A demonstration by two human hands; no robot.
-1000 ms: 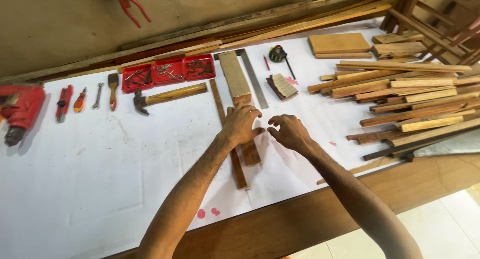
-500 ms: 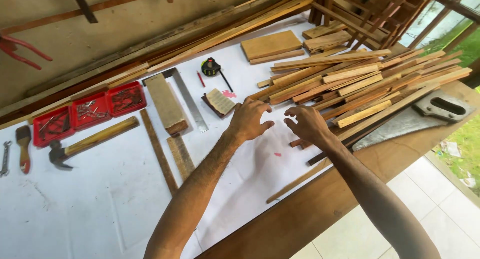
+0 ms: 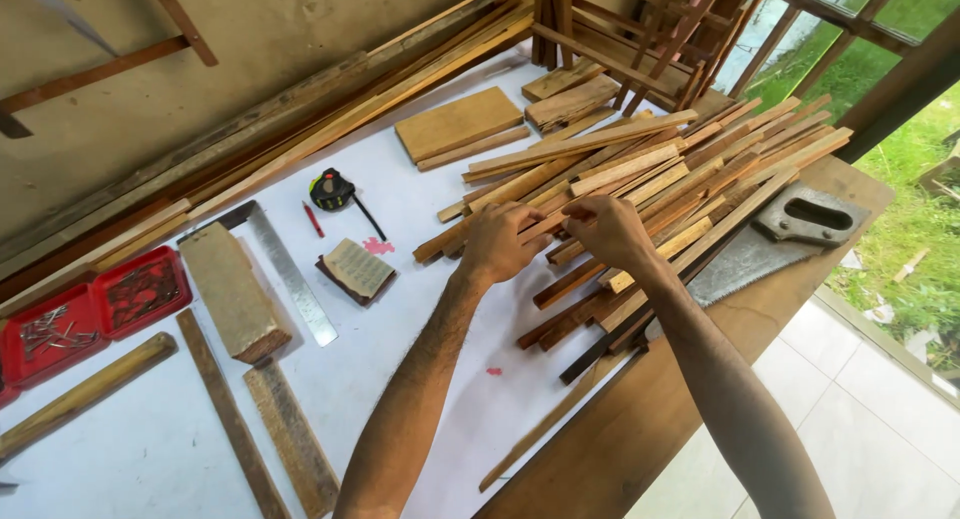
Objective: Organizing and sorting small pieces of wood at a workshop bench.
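Both my hands rest on a heap of thin wooden slats [image 3: 640, 184] lying on a white-covered workbench [image 3: 420, 399]. My left hand [image 3: 500, 241] has its fingers curled over the near ends of a few slats. My right hand [image 3: 603, 229] presses on slats just to the right, its fingers bent down onto them. The two hands almost touch. Whether either hand grips one single slat is unclear.
A hand saw [image 3: 775, 244] lies right of the heap near the bench edge. A tape measure [image 3: 331, 189], red pencil [image 3: 313, 219], sanding block [image 3: 355, 269], steel square [image 3: 290, 274], wooden block [image 3: 232, 291], flat strips [image 3: 290, 439] and red trays of nails [image 3: 95, 314] lie left. Long battens [image 3: 330, 109] line the wall.
The view has swung right. Both hands have moved from the short pieces at the bench's middle over to the slat heap and now rest on it.
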